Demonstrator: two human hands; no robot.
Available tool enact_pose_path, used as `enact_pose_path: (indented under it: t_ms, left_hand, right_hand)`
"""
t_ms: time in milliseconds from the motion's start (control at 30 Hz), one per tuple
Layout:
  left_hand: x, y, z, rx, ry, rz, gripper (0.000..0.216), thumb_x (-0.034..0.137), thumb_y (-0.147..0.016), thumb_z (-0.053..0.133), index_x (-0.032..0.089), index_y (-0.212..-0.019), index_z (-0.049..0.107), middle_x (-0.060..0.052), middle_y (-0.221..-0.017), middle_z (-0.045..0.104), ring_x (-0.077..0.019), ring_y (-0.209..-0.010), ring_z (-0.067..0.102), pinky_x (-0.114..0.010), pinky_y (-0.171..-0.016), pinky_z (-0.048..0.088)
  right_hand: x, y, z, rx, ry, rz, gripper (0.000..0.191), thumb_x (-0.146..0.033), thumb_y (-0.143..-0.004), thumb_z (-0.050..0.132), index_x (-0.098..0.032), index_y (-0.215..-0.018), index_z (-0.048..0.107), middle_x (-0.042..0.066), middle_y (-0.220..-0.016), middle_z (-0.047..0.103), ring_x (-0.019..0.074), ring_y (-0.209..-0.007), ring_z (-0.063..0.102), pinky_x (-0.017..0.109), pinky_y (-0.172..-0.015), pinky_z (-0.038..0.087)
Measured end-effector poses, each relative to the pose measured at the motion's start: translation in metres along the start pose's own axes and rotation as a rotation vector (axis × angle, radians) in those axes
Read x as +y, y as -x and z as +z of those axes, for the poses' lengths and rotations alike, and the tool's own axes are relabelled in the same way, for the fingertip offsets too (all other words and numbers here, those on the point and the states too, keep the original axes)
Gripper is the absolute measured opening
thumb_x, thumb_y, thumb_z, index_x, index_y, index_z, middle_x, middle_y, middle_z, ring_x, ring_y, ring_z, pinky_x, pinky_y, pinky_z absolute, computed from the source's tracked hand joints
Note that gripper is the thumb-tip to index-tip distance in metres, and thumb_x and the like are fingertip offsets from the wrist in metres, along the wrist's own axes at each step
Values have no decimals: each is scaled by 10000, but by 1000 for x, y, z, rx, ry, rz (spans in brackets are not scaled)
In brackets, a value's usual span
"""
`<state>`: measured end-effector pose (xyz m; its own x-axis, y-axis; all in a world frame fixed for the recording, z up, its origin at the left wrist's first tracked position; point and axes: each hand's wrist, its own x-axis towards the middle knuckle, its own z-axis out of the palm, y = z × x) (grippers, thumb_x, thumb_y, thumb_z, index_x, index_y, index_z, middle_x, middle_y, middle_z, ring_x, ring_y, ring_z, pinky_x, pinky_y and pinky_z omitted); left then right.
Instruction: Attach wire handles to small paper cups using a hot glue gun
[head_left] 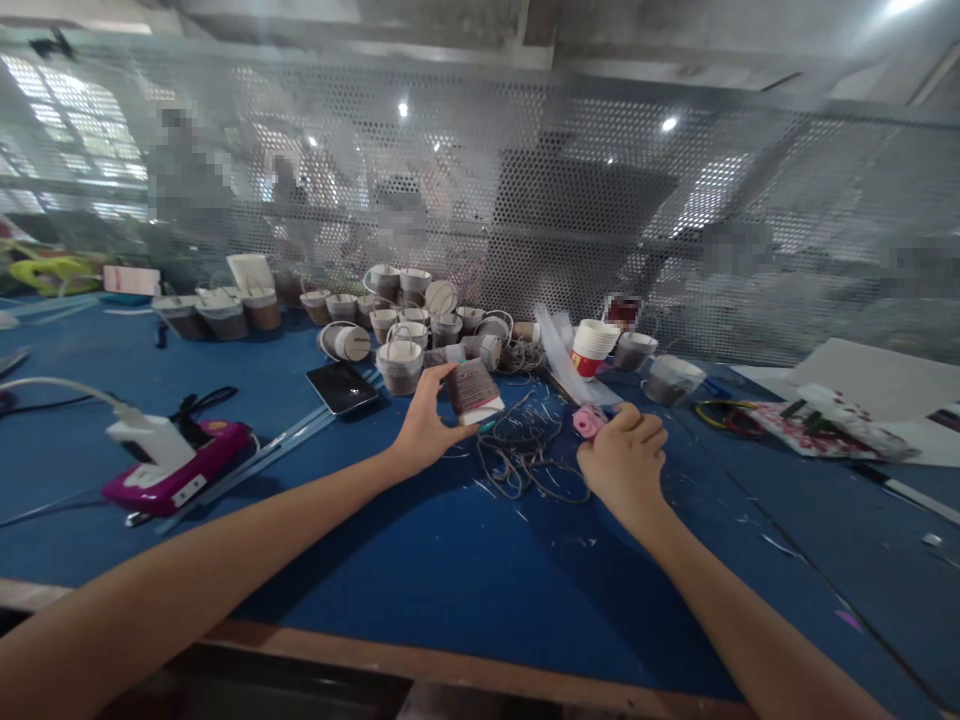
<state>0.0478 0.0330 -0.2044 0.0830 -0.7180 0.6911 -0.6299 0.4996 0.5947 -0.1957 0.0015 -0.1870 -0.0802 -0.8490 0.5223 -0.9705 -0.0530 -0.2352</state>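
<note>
Gripping a brown cup, the left hand hovers near the right hand, clenched on a pink object.

A phone is laid on the counter just left of the left hand; stacked paper cups are seen beyond the right hand.

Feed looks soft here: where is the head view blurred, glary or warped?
Head view: left hand gripping the paper cup and right hand pinching the pink piece look fairly sharp; mesh screen is hazy, lamps glaring through; windows at left wash out.
</note>
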Motion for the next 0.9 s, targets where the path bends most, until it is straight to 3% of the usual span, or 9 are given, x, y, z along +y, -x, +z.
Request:
enact_pose_path:
  t_ms: [67, 167, 233, 300, 367, 500, 633, 767, 900]
  left_hand:
    - [0, 0, 0, -9, 0, -4, 715, 313, -666, 751, 238, -1269, 372, -99, -1265, 458, -257, -1201, 481, -464, -1003, 449]
    - [1, 1, 0, -37, 9, -30, 726, 304, -652, 759, 233, -1266, 378, -100, -1268, 456, -259, -1194, 486, -470, -1002, 448]
    - [1, 1, 0, -49, 24, -47, 741, 290, -634, 769, 225, -1262, 382, -102, -1275, 453, -258, -1188, 489, -464, -995, 456]
    - [1, 1, 1, -53, 31, -50, 752, 276, -615, 778, 218, -1256, 389, -102, -1270, 456, -259, -1181, 492, -467, -992, 459]
    - [0, 2, 1, -52, 29, -36, 756, 280, -609, 783, 219, -1252, 392, -100, -1263, 460, -265, -1177, 495, -482, -989, 460]
    - [1, 2, 1, -59, 43, 9, 741, 288, -623, 776, 235, -1255, 395, -94, -1252, 468, -266, -1182, 493, -481, -976, 475]
    - [4, 2, 1, -56, 95, 11, 707, 264, -629, 766, 239, -1239, 409, -94, -1257, 471, -254, -1175, 505, -449, -955, 499]
    - [6, 2, 2, -33, 139, 13, 681, 253, -633, 758, 237, -1223, 419, -89, -1236, 483, -241, -1164, 516, -436, -957, 504]
    - [4, 2, 1, -22, 136, 14, 689, 241, -634, 752, 237, -1232, 409, -89, -1244, 470, -240, -1177, 506, -426, -962, 506]
  right_hand:
    - [-2, 1, -2, 78, -168, -73, 539, -148, -647, 538, -32, -1155, 400, 302, -1215, 411, 462, -1151, 398, 576, -860, 375]
    - [-7, 5, -11, 87, -624, -384, 520, -108, -590, 490, -151, -1102, 413, 189, -1226, 483, 360, -1191, 417, 547, -966, 320]
    - [-11, 10, -16, -94, -939, -590, 525, -69, -561, 436, -215, -1065, 422, 109, -1208, 542, 275, -1156, 474, 472, -957, 355]
    - [-14, 16, -18, -341, -1120, -643, 524, -52, -530, 405, -241, -1018, 431, 68, -1217, 567, 237, -1120, 497, 428, -917, 381]
    - [-18, 21, -18, -507, -1164, -604, 491, -55, -506, 398, -244, -959, 434, 49, -1239, 572, 233, -1107, 485, 427, -912, 366]
    - [-22, 25, -14, -630, -1126, -564, 464, -66, -500, 404, -242, -927, 444, 33, -1273, 562, 236, -1103, 441, 446, -950, 302]
    - [-23, 21, -12, -679, -1214, -445, 479, -75, -473, 410, -248, -920, 422, 15, -1269, 565, 227, -1090, 437, 401, -886, 325]
    - [-24, 14, -9, -658, -1385, -286, 477, -79, -433, 412, -249, -878, 400, 8, -1155, 625, 192, -878, 461, 305, -676, 349]
    - [-22, 7, -4, -623, -1529, -118, 454, -86, -429, 414, -245, -855, 417, 6, -1048, 658, 172, -773, 460, 268, -578, 340]
